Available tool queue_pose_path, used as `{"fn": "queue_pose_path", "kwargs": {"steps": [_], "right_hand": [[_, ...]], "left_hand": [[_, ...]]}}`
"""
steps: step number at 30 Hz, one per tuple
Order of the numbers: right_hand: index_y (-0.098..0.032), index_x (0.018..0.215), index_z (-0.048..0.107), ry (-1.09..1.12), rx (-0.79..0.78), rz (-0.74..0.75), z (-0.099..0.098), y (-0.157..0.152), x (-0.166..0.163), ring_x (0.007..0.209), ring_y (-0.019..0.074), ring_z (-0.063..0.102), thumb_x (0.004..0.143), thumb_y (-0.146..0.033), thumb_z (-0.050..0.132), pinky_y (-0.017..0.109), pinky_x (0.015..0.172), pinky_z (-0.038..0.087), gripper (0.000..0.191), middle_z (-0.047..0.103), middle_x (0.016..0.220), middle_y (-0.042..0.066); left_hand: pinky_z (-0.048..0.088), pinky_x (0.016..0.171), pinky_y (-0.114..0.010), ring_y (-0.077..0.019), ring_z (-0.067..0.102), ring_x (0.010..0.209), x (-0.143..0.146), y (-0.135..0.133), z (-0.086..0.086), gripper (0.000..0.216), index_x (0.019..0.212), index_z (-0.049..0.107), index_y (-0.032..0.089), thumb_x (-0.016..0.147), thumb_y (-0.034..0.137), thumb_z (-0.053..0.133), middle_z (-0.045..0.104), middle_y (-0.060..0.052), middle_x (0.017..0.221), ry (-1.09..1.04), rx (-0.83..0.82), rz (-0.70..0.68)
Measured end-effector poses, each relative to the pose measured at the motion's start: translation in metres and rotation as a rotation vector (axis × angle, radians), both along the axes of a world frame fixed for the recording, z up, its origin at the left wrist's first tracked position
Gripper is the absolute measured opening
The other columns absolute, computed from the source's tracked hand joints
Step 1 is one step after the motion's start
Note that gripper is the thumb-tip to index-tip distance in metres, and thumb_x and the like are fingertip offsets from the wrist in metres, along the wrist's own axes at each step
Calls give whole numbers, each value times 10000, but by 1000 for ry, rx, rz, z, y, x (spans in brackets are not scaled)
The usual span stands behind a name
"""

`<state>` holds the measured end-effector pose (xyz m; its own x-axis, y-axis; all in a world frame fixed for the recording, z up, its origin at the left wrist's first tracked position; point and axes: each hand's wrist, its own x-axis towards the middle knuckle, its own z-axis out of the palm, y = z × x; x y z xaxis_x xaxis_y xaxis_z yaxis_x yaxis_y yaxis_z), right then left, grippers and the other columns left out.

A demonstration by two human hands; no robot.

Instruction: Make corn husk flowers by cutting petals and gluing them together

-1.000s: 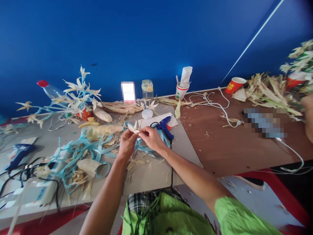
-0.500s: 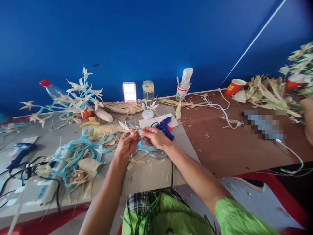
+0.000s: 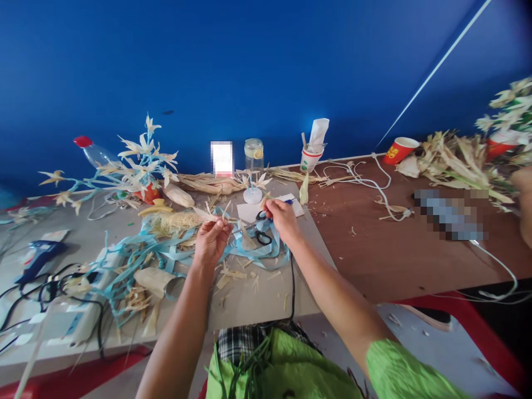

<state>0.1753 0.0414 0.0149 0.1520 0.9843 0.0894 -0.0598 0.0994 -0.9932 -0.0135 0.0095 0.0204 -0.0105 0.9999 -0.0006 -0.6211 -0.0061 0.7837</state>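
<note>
Husk flowers (image 3: 140, 176) on blue stems; left hand (image 3: 213, 235), pinched on a pale husk piece (image 3: 203, 214) above the surface (image 3: 245, 307); black-handled scissors (image 3: 269, 241); right hand (image 3: 283, 219), fingers curled, what it grips I cannot tell from here.

bright green, wrinkled sleeve (image 3: 409, 366)

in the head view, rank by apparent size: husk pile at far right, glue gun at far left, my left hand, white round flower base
1. Husk pile
2. Left hand and glue gun: too alike to rank
3. White round flower base
</note>
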Motion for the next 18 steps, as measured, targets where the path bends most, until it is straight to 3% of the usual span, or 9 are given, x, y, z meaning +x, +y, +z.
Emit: {"fn": "queue_pose_path", "kwargs": {"steps": [4,6,11,18], "right_hand": [[-157,962,637,-353,147,-63,3,-13,-14,746,168,538,779,-331,557,307,736,434,265,601,967,105],[-163,901,648,-392,188,1,7,-19,-20,767,173,535,786,-303,550,302,742,428,206,603,933,94],[-168,799,618,-148,62,301,10,-28,-34,670,129,533,779,-370,557,244,654,413,211,609,712,-1],[-166,671,558,16,-56,283,6,-26,-37,539,89,419,711,-378,588,218,546,336,217,493,571,-44]], "left_hand": [[470,684,-250,-59,532,567,8,0,0,214,691,621,159,565,178,792,600,24,647,105,-1,70],[459,664,-231,-61,543,578,11,-1,-1,213,689,623,152,564,188,792,609,22,647,152,1,97],[450,646,-220,-74,553,596,15,-1,-10,211,708,632,152,577,219,783,628,22,661,265,31,93],[450,644,-206,-71,550,615,17,-3,-17,203,740,626,149,620,237,764,616,20,684,312,29,15]]}}
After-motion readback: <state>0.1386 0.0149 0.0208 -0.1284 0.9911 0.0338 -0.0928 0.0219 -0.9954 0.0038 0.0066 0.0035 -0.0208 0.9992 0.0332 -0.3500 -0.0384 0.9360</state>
